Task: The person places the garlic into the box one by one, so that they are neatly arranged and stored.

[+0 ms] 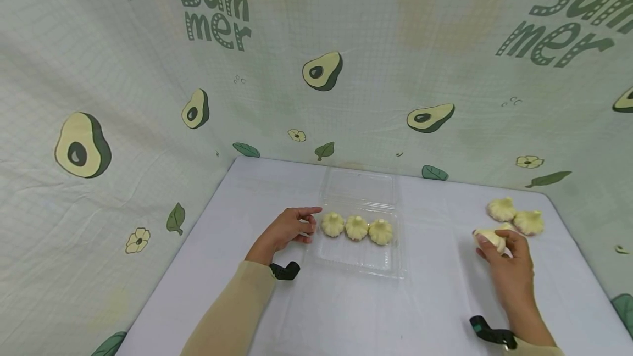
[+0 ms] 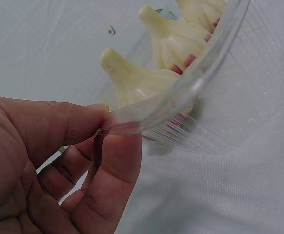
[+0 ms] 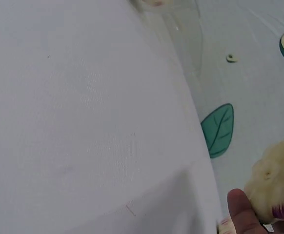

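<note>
Left hand (image 1: 290,228) pinches the clear clamshell box (image 1: 341,254) at its 9 o'clock rim; lid (image 1: 362,187) open toward 12. Three garlic bulbs (image 1: 356,228) sit in a row inside. Right hand (image 1: 513,271), at the box's 3 o'clock, grasps another garlic bulb (image 3: 273,180); loose bulbs (image 1: 528,223) near it, toward 2.

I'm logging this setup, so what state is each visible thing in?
Container: open
Lid: folded back
Three garlic bulbs: in a row inside the container
Left hand: pinches the container's rim
Right hand: grips another bulb
Loose bulbs: on the table, beyond that hand
</note>
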`<state>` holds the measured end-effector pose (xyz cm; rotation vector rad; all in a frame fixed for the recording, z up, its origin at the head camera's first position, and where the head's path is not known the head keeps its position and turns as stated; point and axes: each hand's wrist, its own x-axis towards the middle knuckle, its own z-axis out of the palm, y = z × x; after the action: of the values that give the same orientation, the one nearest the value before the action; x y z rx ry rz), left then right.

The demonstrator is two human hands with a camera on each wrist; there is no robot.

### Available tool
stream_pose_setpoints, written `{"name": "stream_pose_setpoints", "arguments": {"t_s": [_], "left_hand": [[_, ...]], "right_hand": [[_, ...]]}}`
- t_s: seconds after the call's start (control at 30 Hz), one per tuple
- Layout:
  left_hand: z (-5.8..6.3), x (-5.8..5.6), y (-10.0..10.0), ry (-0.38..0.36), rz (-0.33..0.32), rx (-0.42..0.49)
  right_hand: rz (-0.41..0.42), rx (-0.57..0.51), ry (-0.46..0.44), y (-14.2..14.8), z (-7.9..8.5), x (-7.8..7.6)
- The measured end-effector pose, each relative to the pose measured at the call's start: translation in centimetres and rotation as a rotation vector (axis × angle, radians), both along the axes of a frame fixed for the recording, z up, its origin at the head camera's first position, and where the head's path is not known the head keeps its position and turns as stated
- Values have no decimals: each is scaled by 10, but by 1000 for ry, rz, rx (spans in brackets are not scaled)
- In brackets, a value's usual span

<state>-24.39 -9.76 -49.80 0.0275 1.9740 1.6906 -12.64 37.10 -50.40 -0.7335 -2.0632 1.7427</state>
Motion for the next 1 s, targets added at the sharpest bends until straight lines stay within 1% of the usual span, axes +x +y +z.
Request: {"name": "stream_pose_setpoints", "arguments": {"t_s": [0.07,0.13,0.23,0.27,0.33,0.47,0.53,0.77,1.0], "left_hand": [[0,1,0,2,1,5],[-1,0,0,4,1,12],[-1,1,0,8,0,22],[-2,1,0,9,-1,24],[-2,1,-1,12,-3,28],[-3,1,-1,14,-4,29],[-3,1,-1,11,-2,27],[-3,1,-1,-2,3,19],[-4,1,-1,3,8,20]], "right_hand": [[-3,62,-57,-1,0,0],[-11,128,-136,-2,1,-1],[-26,148,-218,-4,2,-3],[-21,154,-241,-4,2,-4],[8,175,-257,-4,3,-5],[84,267,-237,-6,1,-5],[97,288,-227,-7,0,-4],[102,238,-223,-15,0,-6],[129,227,-182,-24,0,-7]]}}
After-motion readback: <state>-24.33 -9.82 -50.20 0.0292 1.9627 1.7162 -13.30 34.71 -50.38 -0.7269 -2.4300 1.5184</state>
